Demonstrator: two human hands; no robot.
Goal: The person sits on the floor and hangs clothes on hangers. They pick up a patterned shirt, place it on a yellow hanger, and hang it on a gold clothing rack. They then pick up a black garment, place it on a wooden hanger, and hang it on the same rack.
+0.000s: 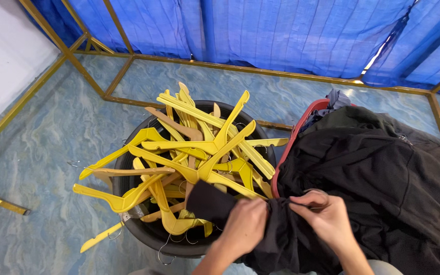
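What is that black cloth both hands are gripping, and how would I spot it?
Start at the round black tub heaped with yellow hangers. Right of it, dark clothes overflow a red-rimmed basket. The black garment is the bunched one pinched between the left hand and right hand.

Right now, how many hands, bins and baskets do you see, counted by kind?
Hands, both gripping the black garment: 2 (left hand, right hand)
Black round bin: 1
Red-rimmed basket: 1
Total: 4
The hangers in the bin are too tangled to count.
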